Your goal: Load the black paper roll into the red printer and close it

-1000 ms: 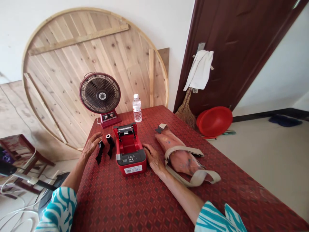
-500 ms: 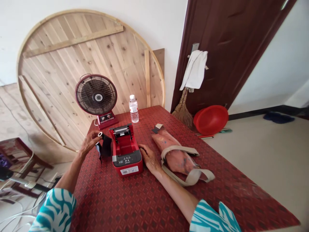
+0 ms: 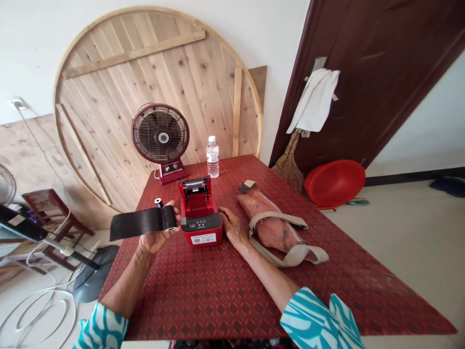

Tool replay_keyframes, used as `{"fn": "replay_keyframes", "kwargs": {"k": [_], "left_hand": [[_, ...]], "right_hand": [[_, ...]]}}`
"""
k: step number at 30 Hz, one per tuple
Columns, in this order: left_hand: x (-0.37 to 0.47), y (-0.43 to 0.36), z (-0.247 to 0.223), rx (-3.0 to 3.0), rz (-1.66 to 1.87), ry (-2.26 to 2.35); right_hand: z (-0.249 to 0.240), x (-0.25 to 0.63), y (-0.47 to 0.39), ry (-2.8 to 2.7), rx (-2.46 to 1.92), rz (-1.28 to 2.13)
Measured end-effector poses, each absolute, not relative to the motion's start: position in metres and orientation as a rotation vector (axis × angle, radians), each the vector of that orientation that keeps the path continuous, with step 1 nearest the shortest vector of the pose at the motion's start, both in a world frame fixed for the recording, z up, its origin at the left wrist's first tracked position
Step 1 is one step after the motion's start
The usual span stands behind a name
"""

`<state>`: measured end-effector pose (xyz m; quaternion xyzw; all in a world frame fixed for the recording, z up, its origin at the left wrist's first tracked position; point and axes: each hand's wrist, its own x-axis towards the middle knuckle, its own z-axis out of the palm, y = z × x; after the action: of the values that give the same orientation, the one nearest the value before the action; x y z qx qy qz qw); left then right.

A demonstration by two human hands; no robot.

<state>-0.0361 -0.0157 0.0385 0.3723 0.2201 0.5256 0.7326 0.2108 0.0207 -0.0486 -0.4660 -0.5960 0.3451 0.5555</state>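
Note:
My left hand is turned palm up beneath a roll of black ribbon, fingers curled around its right side. A loose black strip stretches left from the roll. A small spool with a white ring end shows just behind it; how it joins the ribbon is unclear. Right of the roll, a red and black label printer stands on the table, its lid raised and its red bay exposed. My right hand rests against the printer's right side, fingers partly hidden behind it.
A fan and a water bottle stand at the back of the red patterned table. A brownish pouch with a beige strap lies to the right. Beyond are a red basin and a broom. Cables cover the left floor.
My left hand has turned palm up, and the ribbon's black strip now spreads out to the left. The right hand stays at the printer. The whole view has shifted somewhat.

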Motion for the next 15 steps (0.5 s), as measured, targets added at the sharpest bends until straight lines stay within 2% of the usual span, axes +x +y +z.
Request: {"fn": "replay_keyframes", "kwargs": {"k": [15], "left_hand": [[0.0, -0.031, 0.047, 0.846, 1.078, 0.433]], "right_hand": [[-0.048, 0.213, 0.023, -1.441, -1.097, 0.774]]}}
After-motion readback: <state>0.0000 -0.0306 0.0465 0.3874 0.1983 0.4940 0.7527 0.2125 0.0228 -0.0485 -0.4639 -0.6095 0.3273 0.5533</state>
